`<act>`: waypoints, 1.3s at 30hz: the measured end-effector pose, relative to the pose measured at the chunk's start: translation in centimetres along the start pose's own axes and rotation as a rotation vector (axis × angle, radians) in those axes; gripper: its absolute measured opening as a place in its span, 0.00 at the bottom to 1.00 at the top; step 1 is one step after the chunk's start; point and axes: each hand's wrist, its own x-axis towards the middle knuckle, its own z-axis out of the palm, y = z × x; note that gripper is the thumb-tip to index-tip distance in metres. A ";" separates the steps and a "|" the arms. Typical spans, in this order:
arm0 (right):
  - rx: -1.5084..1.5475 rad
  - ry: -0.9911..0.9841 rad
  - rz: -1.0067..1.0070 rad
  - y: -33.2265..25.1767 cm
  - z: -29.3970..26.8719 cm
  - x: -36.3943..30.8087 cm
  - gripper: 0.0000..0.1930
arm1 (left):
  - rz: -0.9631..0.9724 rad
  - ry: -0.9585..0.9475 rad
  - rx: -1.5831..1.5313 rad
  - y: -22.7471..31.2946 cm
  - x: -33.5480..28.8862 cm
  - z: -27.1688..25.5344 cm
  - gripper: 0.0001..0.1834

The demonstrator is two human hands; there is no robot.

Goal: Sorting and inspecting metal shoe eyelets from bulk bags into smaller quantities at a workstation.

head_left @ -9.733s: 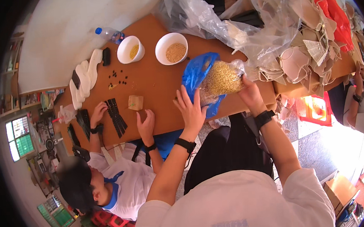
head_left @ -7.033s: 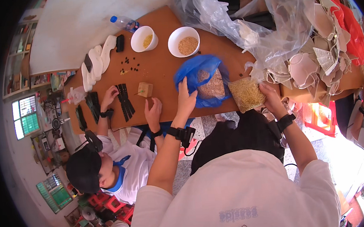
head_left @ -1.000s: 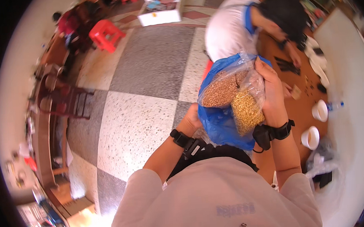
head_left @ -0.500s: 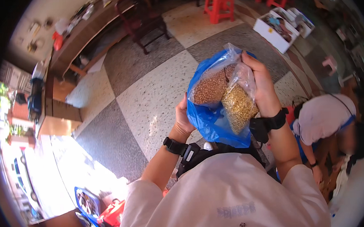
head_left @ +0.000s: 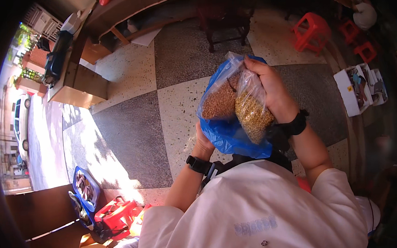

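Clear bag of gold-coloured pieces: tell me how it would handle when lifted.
The clear bag is probably floppy, given its thin, wrinkled plastic. Its small, loose gold-coloured pieces would likely shift, bulging the lower end. The glossy surface may be somewhat slippery.

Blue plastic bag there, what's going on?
A person's left hand holds the blue plastic bag by its left side. At its open mouth sit a clear plastic bag of brown bits and a clear plastic bag of gold bits, the right hand gripping near their tops. Below is grey and white checkered floor.
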 end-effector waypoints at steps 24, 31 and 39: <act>0.001 0.075 -0.101 0.0 21.2 48.7 0.08 | -0.016 0.122 0.045 50.3 25.4 2.1 0.29; 0.032 0.188 -0.156 -4.2 20.5 62.5 0.08 | -0.060 0.215 0.199 58.3 38.9 3.3 0.28; -0.014 0.167 -0.232 -10.8 20.2 79.2 0.09 | -0.027 0.194 0.194 68.5 54.9 4.4 0.26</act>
